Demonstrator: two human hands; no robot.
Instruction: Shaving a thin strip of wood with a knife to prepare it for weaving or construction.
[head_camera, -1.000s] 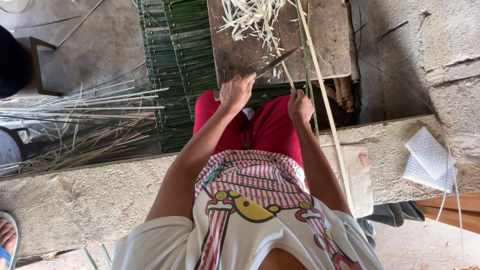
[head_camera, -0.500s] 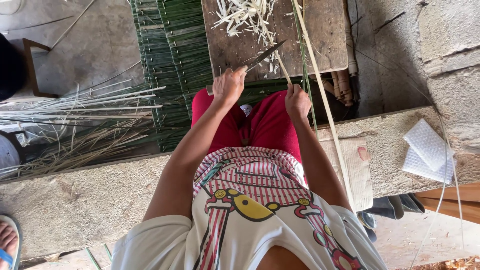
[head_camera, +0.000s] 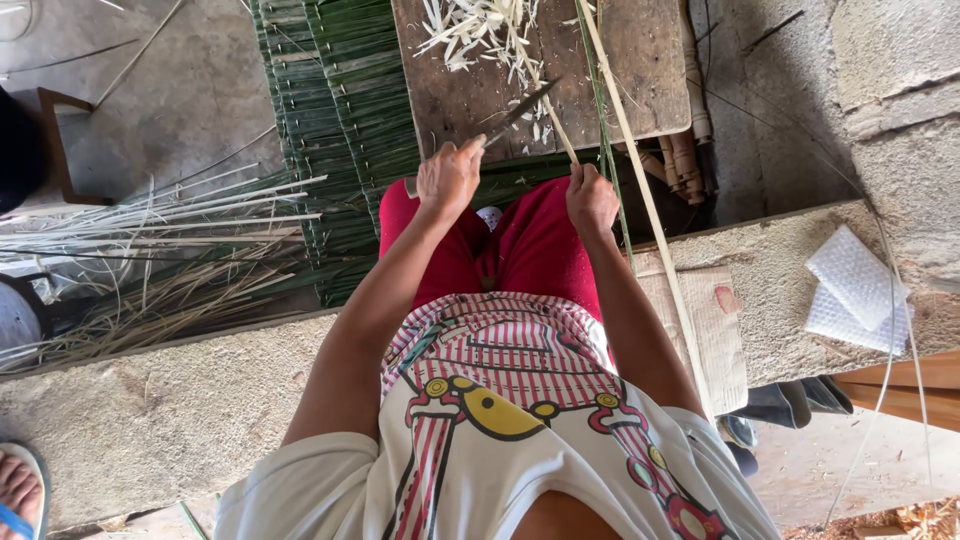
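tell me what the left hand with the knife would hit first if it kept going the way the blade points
Probably the thin pale strip that the right hand holds: the knife in the left hand angles toward it. Beyond lie pale shavings on the wooden board. Depth is unclear.

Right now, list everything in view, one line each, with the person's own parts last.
Knife: one, dark blade, over the wooden board.
Thin strip: one, pale, running from the right hand up across the board.
Wooden board: one, brown, top centre.
Shavings: many, whitish, on the board.
Woven mat: one, green, left of the board.
Loose stalks: many, pale green, on the ground at left.
Long cane: one, pale, beside the right arm.
Bubble wrap pieces: two, white, on the concrete ledge.
Left hand: holds the knife.
Right hand: grips the strip.
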